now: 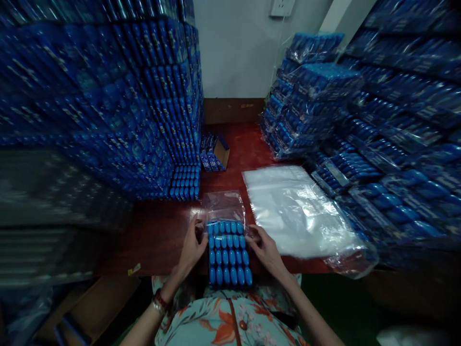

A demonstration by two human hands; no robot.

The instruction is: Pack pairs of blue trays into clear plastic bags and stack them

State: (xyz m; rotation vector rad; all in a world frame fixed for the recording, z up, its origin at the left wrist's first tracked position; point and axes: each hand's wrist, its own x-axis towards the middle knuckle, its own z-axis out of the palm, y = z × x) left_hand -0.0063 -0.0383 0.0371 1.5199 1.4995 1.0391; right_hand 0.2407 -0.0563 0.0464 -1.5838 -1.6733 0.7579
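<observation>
A block of blue capsule-shaped items (pixel 229 253), stacked in rows, lies on the red-brown table (pixel 162 235) right in front of me. Its far end sits inside a clear plastic bag (pixel 223 207). My left hand (pixel 191 247) pinches the bag's left edge beside the block. On the other side, my right hand (pixel 265 250) grips the bag's right edge, fingers curled against the block.
A tall wall of stacked blue packs (pixel 108 96) fills the left. Bagged blue packs (pixel 360 144) are piled on the right. A stack of flat clear bags (pixel 298 211) lies right of my hands. A small open carton (pixel 215 153) stands at the back.
</observation>
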